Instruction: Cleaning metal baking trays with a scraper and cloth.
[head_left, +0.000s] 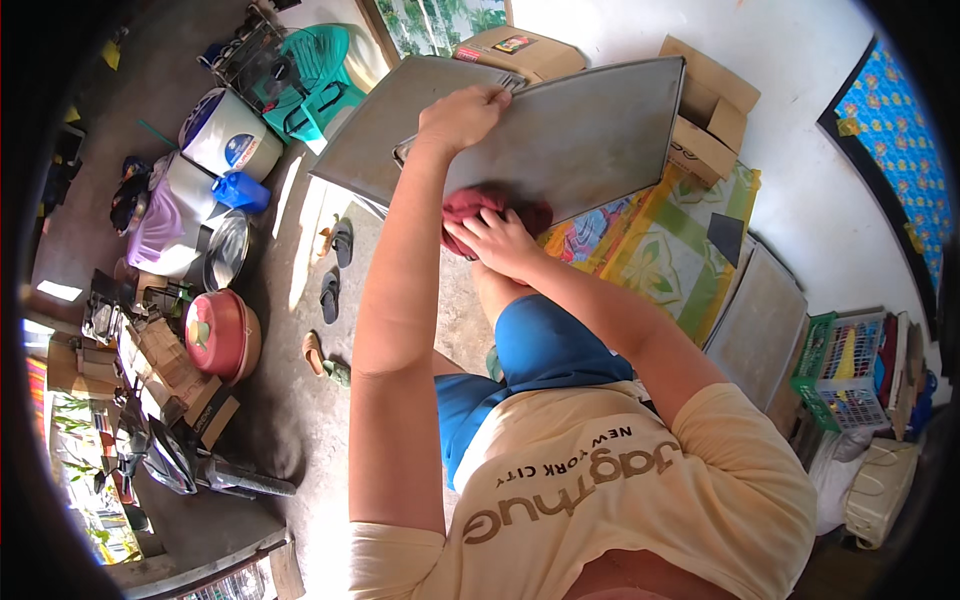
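A flat grey metal tray is held tilted in front of me. My left hand grips its far left edge with the fingers curled over it. Against the near edge, my right hand presses a dark red cloth, its fingers spread over the fabric. Part of the cloth lies on the tray's face. Behind and to the left is another grey metal tray, partly covered by the held one. The undersides of both trays are hidden.
Cardboard boxes stand behind the trays. A patterned plastic cover lies at the right, with more flat sheets leaning near a green and grey crate. Slippers lie on the floor at left, near a red basin.
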